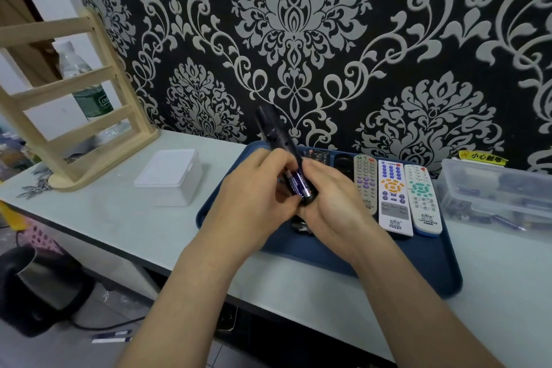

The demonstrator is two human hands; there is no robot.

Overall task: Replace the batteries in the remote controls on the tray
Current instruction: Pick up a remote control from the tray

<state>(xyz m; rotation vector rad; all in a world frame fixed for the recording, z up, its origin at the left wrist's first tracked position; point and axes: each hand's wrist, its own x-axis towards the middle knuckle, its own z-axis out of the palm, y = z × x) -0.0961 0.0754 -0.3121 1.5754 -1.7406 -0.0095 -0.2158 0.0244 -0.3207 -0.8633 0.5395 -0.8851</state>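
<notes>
Each grip, left hand [254, 188] and right hand [331, 202], clasps the black remote [273, 128], battery [298, 184] between them.

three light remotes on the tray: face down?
No, the three light remotes lie on the blue tray with their buttons facing up.

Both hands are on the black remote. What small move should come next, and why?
Probably press the battery flat into the remote: it shows in the open bay between left hand and right hand, apparently not yet seated.
</notes>
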